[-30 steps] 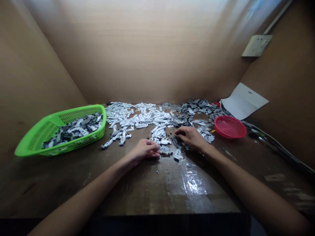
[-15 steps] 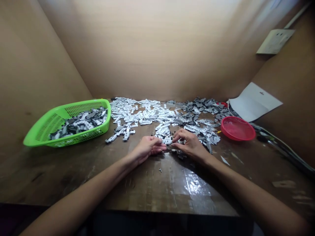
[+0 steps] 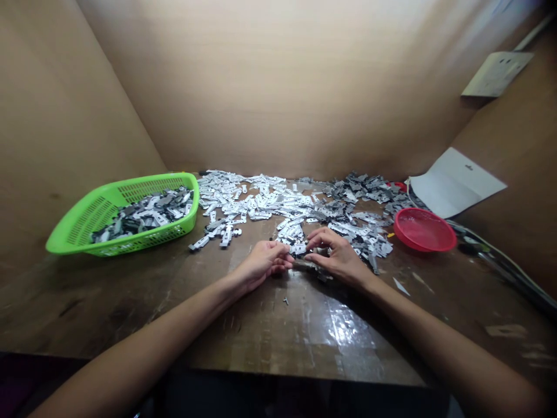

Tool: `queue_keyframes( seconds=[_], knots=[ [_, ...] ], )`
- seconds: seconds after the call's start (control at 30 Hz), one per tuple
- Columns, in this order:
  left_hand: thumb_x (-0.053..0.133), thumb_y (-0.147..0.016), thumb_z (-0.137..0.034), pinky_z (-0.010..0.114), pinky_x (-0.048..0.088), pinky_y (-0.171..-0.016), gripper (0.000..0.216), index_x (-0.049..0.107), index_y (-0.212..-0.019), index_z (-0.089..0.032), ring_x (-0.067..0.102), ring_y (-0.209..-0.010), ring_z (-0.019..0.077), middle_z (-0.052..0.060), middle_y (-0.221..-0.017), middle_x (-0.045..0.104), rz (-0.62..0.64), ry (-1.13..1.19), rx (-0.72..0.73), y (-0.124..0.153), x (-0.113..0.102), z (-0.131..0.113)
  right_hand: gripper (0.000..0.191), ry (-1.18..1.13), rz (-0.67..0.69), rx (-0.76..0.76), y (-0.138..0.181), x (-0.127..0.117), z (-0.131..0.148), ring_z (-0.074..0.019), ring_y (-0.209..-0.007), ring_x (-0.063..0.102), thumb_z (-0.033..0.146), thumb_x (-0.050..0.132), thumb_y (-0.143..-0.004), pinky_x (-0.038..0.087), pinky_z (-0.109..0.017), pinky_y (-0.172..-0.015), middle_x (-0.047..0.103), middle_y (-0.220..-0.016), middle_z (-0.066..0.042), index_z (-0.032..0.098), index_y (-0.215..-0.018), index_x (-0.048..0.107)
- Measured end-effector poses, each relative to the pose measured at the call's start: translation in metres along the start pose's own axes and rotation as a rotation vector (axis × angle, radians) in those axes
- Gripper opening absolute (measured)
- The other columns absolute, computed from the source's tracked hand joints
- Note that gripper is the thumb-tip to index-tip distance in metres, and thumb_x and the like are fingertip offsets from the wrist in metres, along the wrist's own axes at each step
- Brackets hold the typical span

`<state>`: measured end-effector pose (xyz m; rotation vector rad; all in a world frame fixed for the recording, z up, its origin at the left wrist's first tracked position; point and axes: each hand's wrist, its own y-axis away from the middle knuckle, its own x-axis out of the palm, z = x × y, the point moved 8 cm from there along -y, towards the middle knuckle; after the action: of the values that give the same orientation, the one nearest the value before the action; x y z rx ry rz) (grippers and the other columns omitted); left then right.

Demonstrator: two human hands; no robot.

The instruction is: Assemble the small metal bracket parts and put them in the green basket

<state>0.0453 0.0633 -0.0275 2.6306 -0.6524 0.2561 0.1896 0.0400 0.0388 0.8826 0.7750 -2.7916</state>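
Between my two hands is a small flat part, white on top and dark beneath (image 3: 298, 249), held just above the table. My left hand (image 3: 266, 259) pinches its left end between thumb and fingers. At its right end, my right hand (image 3: 333, 253) has thumb and forefinger closed together on it; the exact contact is too small to make out. Just behind the hands lies a spread of similar white parts (image 3: 265, 203). Darker grey parts (image 3: 361, 188) form a heap to the right. A tiny metal piece (image 3: 286, 301) rests on the table nearer to me.
A green basket (image 3: 124, 247) holding many such parts stands at the left. On the right sit a red bowl (image 3: 425, 230) and a leaning white sheet (image 3: 456, 183), with cables (image 3: 500, 255) beside them. Wooden panels (image 3: 278, 87) enclose the table (image 3: 261, 342).
The whole view has shifted slightly. Both hands stay on the small part, which looks a little tilted compared with before.
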Motion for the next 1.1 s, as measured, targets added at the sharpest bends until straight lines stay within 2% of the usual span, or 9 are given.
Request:
queue_keyframes(
  seconds=[0.2, 0.33, 0.43, 0.53, 0.67, 0.8, 1.0, 1.1],
  knots=[
    [0.064, -0.073, -0.026, 0.016, 0.041, -0.050, 0.018, 0.057, -0.076, -0.010, 0.058, -0.055, 0.0075, 0.008, -0.072, 0.063, -0.016, -0.001, 0.001, -0.001, -0.004, 0.000, 0.016, 0.020, 0.024, 0.022, -0.004, -0.008, -0.002, -0.0169, -0.090, 0.055, 0.020, 0.065, -0.072, 0.045, -0.029, -0.075, 0.058, -0.097, -0.004, 0.020, -0.087, 0.061],
    [0.064, -0.073, -0.027, 0.015, 0.040, -0.048, 0.019, 0.057, -0.076, -0.009, 0.057, -0.053, 0.0066, 0.008, -0.072, 0.064, -0.019, -0.008, 0.003, -0.001, -0.005, 0.000, 0.023, 0.232, 0.038, 0.131, -0.006, -0.029, -0.029, -0.0154, -0.082, 0.057, 0.014, 0.053, -0.076, 0.045, -0.028, -0.070, 0.060, -0.095, -0.004, 0.022, -0.095, 0.063],
    [0.064, -0.073, -0.027, 0.015, 0.040, -0.047, 0.019, 0.057, -0.076, -0.010, 0.057, -0.054, 0.0071, 0.008, -0.072, 0.064, -0.013, -0.014, -0.004, 0.000, -0.005, 0.001, 0.021, 0.434, 0.062, 0.203, -0.005, -0.042, -0.052, -0.0172, -0.080, 0.058, 0.014, 0.053, -0.076, 0.044, -0.029, -0.071, 0.062, -0.091, -0.004, 0.022, -0.090, 0.067],
    [0.065, -0.072, -0.027, 0.016, 0.042, -0.049, 0.020, 0.057, -0.078, -0.010, 0.059, -0.055, 0.0083, 0.009, -0.072, 0.065, -0.008, -0.018, -0.017, 0.000, -0.005, 0.001, 0.019, 0.514, 0.121, 0.181, -0.005, -0.040, -0.062, -0.0177, -0.079, 0.058, 0.018, 0.054, -0.078, 0.044, -0.029, -0.072, 0.063, -0.088, -0.004, 0.024, -0.088, 0.069],
    [0.065, -0.072, -0.027, 0.017, 0.043, -0.051, 0.022, 0.058, -0.081, -0.009, 0.060, -0.057, 0.0090, 0.010, -0.074, 0.065, 0.000, -0.025, -0.023, 0.000, -0.004, 0.001, 0.017, 0.584, 0.105, 0.092, -0.008, -0.032, -0.061, -0.0189, -0.083, 0.056, 0.024, 0.057, -0.080, 0.042, -0.029, -0.072, 0.062, -0.086, -0.005, 0.025, -0.090, 0.070],
    [0.065, -0.073, -0.029, 0.016, 0.043, -0.051, 0.023, 0.058, -0.081, -0.009, 0.060, -0.058, 0.0085, 0.010, -0.076, 0.065, 0.023, -0.043, -0.019, -0.001, -0.004, 0.001, 0.015, 0.643, 0.123, 0.102, -0.008, -0.028, -0.065, -0.0190, -0.082, 0.055, 0.025, 0.058, -0.080, 0.041, -0.028, -0.071, 0.062, -0.080, -0.005, 0.026, -0.087, 0.071],
    [0.066, -0.072, -0.029, 0.016, 0.043, -0.050, 0.024, 0.057, -0.081, -0.009, 0.059, -0.057, 0.0081, 0.009, -0.075, 0.065, 0.023, -0.055, -0.024, 0.000, -0.003, 0.001, 0.018, 0.593, 0.171, 0.032, -0.009, -0.022, -0.063, -0.0183, -0.085, 0.055, 0.027, 0.057, -0.081, 0.041, -0.029, -0.076, 0.063, -0.085, -0.005, 0.027, -0.093, 0.070],
    [0.065, -0.072, -0.030, 0.016, 0.042, -0.050, 0.024, 0.057, -0.082, -0.009, 0.060, -0.057, 0.0084, 0.009, -0.076, 0.065, 0.023, -0.064, -0.028, 0.000, -0.004, 0.001, 0.014, 0.544, 0.168, 0.021, -0.010, -0.020, -0.062, -0.0181, -0.083, 0.056, 0.025, 0.060, -0.079, 0.041, -0.029, -0.075, 0.064, -0.083, -0.005, 0.025, -0.087, 0.071]
  ],
)
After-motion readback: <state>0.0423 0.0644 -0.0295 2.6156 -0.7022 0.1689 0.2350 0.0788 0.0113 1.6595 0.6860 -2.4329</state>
